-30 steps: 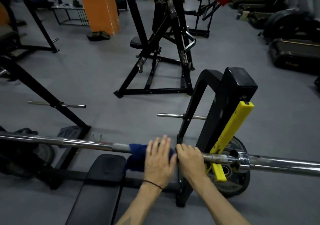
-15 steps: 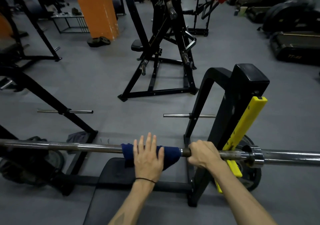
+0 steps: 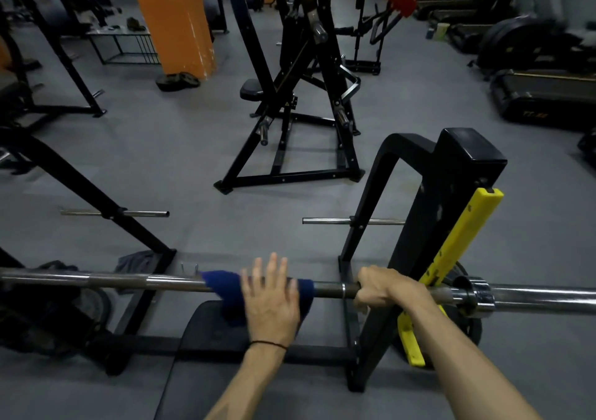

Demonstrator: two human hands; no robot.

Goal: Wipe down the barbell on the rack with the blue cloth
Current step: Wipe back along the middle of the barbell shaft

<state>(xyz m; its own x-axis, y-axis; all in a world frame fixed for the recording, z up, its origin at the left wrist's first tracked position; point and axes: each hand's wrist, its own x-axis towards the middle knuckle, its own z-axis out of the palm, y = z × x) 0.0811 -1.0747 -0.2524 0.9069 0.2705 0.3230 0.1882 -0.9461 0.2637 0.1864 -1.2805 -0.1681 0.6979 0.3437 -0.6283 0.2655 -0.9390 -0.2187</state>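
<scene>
Down low and close, one left hand (image 3: 272,303) lies flat on the blue cloth (image 3: 225,290), its fingers (image 3: 273,266) straight and spread, pressing the cloth onto the barbell (image 3: 161,282). Just beside it, one right hand (image 3: 385,287) has its fingers curled tight round the bar, next to the rack (image 3: 429,226) post with one yellow guard (image 3: 464,242). The barbell sits across the rack, over one black bench pad (image 3: 200,348). To wipe well, I think the right hand should hold the bar so it does not roll, while the left hand pushes the cloth along it, wrapped round so the under side gets clean too. Two thin pegs (image 3: 322,221) stick out behind the bar. Far back stand one orange pillar (image 3: 171,19) and a treadmill (image 3: 545,96)
</scene>
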